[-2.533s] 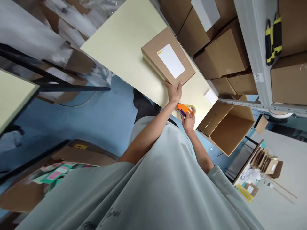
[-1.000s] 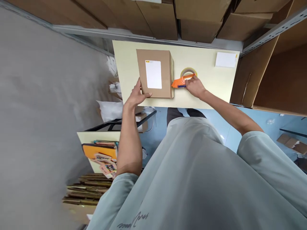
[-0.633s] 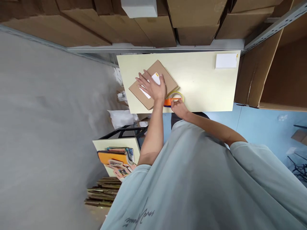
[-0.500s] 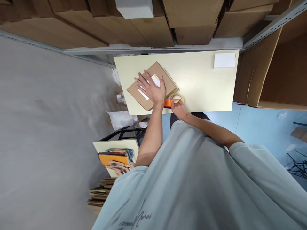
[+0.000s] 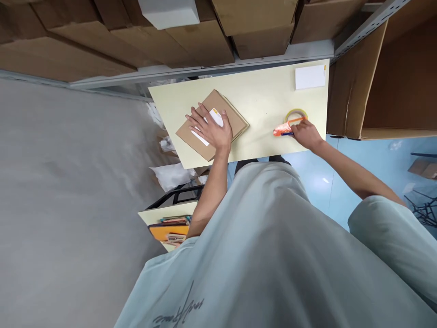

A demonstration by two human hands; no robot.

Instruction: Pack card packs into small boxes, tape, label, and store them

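Observation:
My left hand [image 5: 215,133] lies flat with fingers spread on a brown cardboard box [image 5: 214,99], partly covering the white label [image 5: 215,117] on its top. The box sits at an angle on the left part of the pale table [image 5: 262,101]. Over the table's right part, my right hand [image 5: 306,134] grips an orange tape dispenser [image 5: 282,129] that carries a roll of yellowish tape [image 5: 296,112]. The dispenser is apart from the box and slightly blurred.
A white slip or flat box [image 5: 310,77] lies at the table's far right corner. Cardboard boxes [image 5: 262,45] fill the shelf behind. A large open carton [image 5: 368,91] stands at the right. Books [image 5: 170,231] rest on a smaller table at lower left.
My right hand has carried the tape dispenser rightward, away from the box. My left hand stays on the box. The whole view has shifted and tilted a little.

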